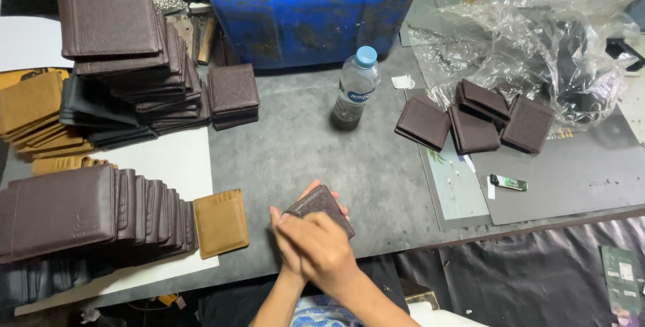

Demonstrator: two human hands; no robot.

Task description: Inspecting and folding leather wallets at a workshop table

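Observation:
Both my hands meet at the near edge of the grey table, holding one dark brown wallet. My left hand cups it from below and behind. Over it lies my right hand, fingers pressed on the wallet's near side. Only the wallet's far half shows above my fingers.
At the left, a row of brown wallets leans on a white board, beside a tan card holder. Stacks of brown, black and tan wallets rise behind. A water bottle, several loose wallets, crumpled plastic, a lighter and a blue drum surround the middle.

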